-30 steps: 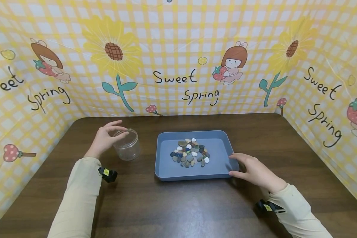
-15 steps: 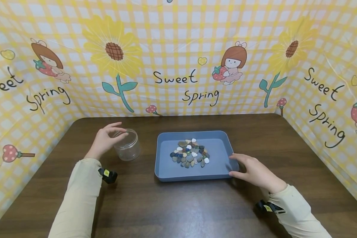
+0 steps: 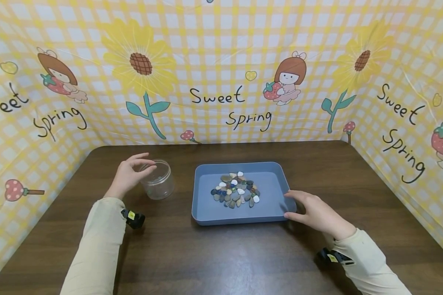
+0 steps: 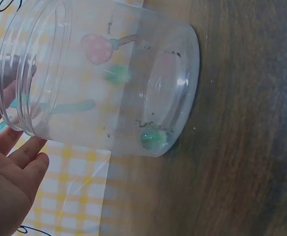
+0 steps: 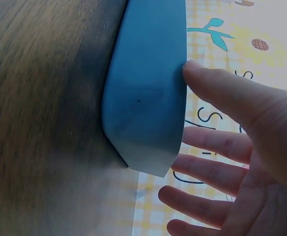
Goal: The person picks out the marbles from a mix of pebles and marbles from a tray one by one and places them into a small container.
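A clear plastic jar point(image 3: 158, 184) stands upright on the left of the table, without a lid. My left hand point(image 3: 127, 174) hovers at its mouth, thumb and fingers spread loosely about the rim. In the left wrist view, a green glass marble point(image 4: 154, 138) shows at the jar's bottom, with a fainter green spot point(image 4: 117, 73) seen through the wall. On the right, my right hand point(image 3: 313, 211) touches the right end of a blue tray point(image 3: 273, 192) with its fingertips at the rim, fingers extended. A heap of mixed pebbles point(image 3: 235, 196) lies inside the tray.
The brown wooden table point(image 3: 221, 258) carries the jar and tray with a gap between them. A yellow checked cloth point(image 3: 214, 53) rises behind and on both sides of the table. Black straps with cameras sit on both wrists.
My left hand has shifted slightly to the left at the jar's mouth. The jar, tray, pebbles and right hand stay in place.
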`<state>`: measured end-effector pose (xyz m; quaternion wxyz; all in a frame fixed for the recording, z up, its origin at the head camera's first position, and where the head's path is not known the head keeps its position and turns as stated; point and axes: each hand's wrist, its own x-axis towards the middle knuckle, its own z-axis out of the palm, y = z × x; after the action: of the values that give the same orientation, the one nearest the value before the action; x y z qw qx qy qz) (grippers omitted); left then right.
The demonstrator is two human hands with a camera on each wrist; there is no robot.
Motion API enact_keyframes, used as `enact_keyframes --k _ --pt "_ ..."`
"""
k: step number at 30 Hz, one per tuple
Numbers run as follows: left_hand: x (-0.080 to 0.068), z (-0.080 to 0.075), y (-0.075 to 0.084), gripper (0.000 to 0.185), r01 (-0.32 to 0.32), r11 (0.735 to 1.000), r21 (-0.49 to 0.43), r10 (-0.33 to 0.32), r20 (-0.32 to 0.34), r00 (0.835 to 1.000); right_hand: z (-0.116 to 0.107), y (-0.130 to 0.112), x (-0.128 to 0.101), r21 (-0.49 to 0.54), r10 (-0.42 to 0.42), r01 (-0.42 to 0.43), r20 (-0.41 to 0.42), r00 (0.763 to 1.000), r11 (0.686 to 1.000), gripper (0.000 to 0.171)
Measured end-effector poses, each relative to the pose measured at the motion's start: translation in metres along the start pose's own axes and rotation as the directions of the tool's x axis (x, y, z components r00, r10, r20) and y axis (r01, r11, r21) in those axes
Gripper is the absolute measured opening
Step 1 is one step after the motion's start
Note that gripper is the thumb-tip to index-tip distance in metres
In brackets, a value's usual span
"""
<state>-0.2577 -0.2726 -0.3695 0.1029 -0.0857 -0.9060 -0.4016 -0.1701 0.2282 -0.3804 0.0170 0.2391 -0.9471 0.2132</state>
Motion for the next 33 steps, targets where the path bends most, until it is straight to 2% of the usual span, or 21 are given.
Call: enact_keyframes --k 8,13,18,27,33 --pt "0.001 0.0 0.008 0.035 -0.017 1.0 -0.017 0.017 -0.028 0.999 0.0 0.0 0.0 -0.002 -0.001 0.001 -0.003 1.0 1.0 0.051" --pt "0.003 0.0 0.025 0.032 -0.074 0.997 -0.024 0.072 -0.059 0.996 0.001 0.0 0.0 -0.005 -0.005 0.005 -0.009 1.0 1.0 0.051" --pt "0.006 0.002 0.046 0.027 -0.144 0.989 -0.04 0.141 -0.064 0.988 0.001 0.0 0.001 -0.005 -0.008 0.008 -0.01 1.0 1.0 0.051" --pt "0.009 0.014 0.078 0.02 -0.251 0.964 -0.087 0.25 -0.025 0.968 0.002 0.0 0.001 -0.012 -0.003 0.003 -0.012 1.0 1.0 0.052" --pt "0.012 0.024 0.092 0.021 -0.229 0.963 -0.143 0.237 0.038 0.971 0.002 0.0 0.001 -0.01 -0.01 0.01 -0.015 1.0 1.0 0.052"
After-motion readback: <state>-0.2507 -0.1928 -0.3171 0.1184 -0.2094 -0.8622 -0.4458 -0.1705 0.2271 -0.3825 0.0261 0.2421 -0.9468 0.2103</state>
